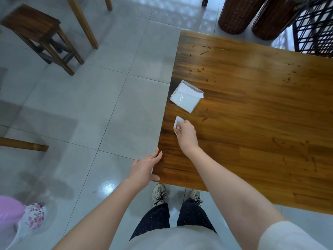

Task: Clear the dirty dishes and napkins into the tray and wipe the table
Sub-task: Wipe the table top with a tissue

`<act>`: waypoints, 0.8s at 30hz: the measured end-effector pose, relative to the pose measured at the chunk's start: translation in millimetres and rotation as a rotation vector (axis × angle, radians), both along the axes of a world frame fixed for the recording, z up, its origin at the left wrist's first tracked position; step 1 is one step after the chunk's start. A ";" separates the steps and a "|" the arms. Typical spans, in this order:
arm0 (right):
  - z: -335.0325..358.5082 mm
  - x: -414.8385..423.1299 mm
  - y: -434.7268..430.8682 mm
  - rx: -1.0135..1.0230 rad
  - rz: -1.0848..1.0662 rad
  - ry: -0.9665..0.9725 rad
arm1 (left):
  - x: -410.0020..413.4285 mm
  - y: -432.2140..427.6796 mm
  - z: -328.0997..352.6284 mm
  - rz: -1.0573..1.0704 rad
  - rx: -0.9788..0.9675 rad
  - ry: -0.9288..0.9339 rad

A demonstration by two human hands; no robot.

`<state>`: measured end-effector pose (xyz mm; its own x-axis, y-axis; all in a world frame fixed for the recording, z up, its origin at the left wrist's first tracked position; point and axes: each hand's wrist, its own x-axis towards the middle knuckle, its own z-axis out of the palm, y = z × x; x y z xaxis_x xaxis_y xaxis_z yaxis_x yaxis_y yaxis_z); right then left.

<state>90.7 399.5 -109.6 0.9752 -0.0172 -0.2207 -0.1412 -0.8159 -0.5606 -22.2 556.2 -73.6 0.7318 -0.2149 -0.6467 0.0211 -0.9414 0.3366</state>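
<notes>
A brown wooden table (252, 123) fills the right half of the view, with reddish food scraps (199, 70) scattered over it. A white pack of napkins (186, 96) lies near the table's left edge. Just below it, my right hand (186, 135) grips a small white napkin (178, 121) and holds it down on the tabletop. My left hand (146, 167) rests open against the near left corner of the table, fingers straight along the edge. No dishes or tray are in view.
A wooden stool (37, 33) stands on the grey tiled floor at the far left, beside a table leg (82, 20). Two wicker baskets (237, 13) and a black lattice chair (313, 27) stand beyond the table's far edge. Another person's sleeve (21, 219) shows at the lower left.
</notes>
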 end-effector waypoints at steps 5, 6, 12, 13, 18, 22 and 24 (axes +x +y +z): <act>8.3 -0.3 -13.7 -0.016 0.091 -0.064 | -0.8 0.7 -0.9 0.008 -0.011 -0.001; 10.4 1.5 -18.9 -0.072 0.181 -0.097 | -0.7 0.8 -0.9 0.008 -0.012 -0.003; 12.6 9.0 -30.1 -0.318 0.586 -0.124 | -0.1 0.7 -1.4 0.003 -0.013 -0.005; 13.0 8.7 -30.4 -0.324 0.604 -0.131 | -0.1 0.8 -1.6 0.003 -0.015 -0.007; 15.2 1.0 -31.3 -0.267 0.584 -0.128 | -0.8 1.0 -3.1 -0.003 -0.016 -0.024; 13.7 -10.8 -26.7 -0.215 0.598 -0.150 | -0.6 2.1 -6.0 -0.009 -0.018 -0.035; 12.3 -11.9 -22.7 -0.208 0.621 -0.175 | -0.9 2.6 -7.8 -0.009 -0.018 -0.043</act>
